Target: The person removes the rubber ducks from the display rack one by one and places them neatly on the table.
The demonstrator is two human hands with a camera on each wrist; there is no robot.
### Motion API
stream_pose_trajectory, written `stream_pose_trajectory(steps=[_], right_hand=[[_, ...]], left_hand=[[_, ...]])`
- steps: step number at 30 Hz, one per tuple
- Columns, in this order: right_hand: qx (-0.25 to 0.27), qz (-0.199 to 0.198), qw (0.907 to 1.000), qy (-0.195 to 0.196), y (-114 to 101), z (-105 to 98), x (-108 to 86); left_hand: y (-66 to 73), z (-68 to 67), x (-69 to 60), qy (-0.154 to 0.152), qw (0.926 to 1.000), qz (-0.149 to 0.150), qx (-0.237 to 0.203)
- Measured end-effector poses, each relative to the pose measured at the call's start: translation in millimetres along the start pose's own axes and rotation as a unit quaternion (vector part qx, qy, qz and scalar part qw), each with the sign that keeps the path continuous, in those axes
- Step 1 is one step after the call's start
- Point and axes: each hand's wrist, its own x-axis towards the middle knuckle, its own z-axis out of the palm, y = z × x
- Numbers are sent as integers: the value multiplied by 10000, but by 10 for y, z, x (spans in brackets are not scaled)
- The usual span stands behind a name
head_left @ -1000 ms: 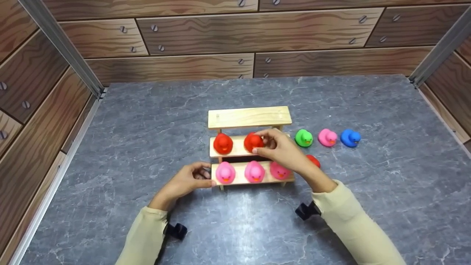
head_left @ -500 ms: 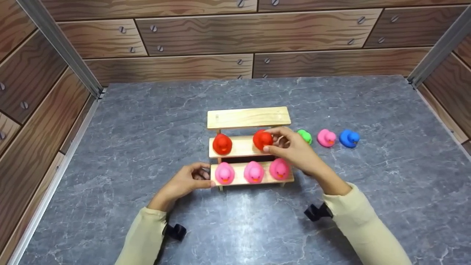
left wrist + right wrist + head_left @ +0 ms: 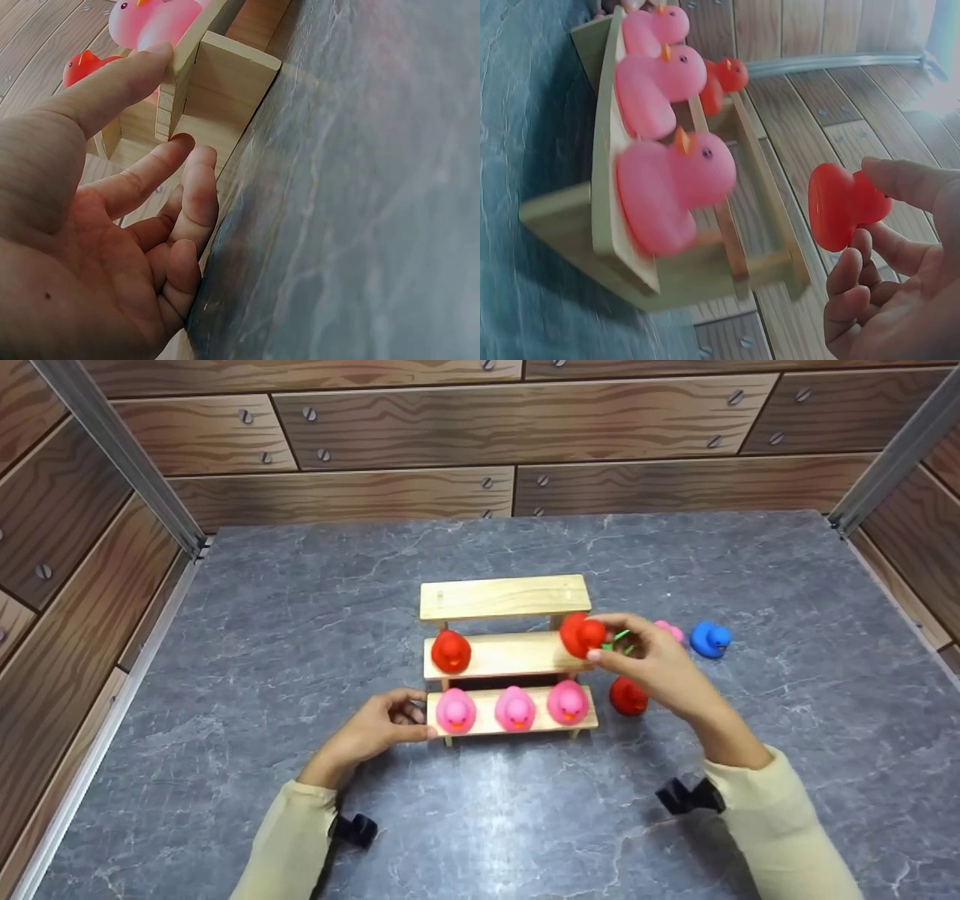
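My right hand [image 3: 660, 664] pinches a red rubber duck [image 3: 583, 636] between thumb and fingers. In the right wrist view, this red duck [image 3: 832, 206] is tilted and held off the stand. It is over the right end of the middle step of a three-tier wooden stand [image 3: 510, 655]. Another red duck [image 3: 451, 652] sits at that step's left end. Three pink ducks, one in the middle [image 3: 515, 708], line the lowest step. My left hand [image 3: 375, 727] grips that step's left end, thumb above and index finger below, as the left wrist view shows.
A third red duck [image 3: 628, 695] rests on the grey table [image 3: 300, 600], right of the stand. Behind my right hand are a mostly hidden green duck [image 3: 621, 641], a partly hidden pink duck [image 3: 670, 630] and a blue duck [image 3: 710, 640]. Wood-patterned walls [image 3: 420, 427] surround the table.
My right hand has carried the red duck rightward from the middle of the middle step to its right end, where it now tilts. My left hand has stayed on the stand.
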Motion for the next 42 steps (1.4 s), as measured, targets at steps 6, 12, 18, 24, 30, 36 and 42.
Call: stream_pose_trajectory(steps=[6,12,18,24,30,36,42], right_hand=[[-221,-183,9993,244,89,-229,-90],[-484,-284,9981,272,190,-439,-178],[-541,-239,9981,195,342,-608,-295],[-896,3,9960,3,496,-688,-376],[-985,57,9951,34,655,-752,-460],[-1002,311,9945,0,799,-826,-537],[-1027,470,9935,-144,929,-855,-547]], left_hand=[[-9,-10,-5,-34,10000,18,-6],[-11,-20,-6,-14,10000,16,-5],[0,-16,15,-20,10000,37,7],[9,-23,20,-33,10000,-21,-1],[12,-6,21,-40,10000,-26,32],[18,-4,10,-65,10000,-5,63],[11,-8,-8,-67,9999,-42,70]])
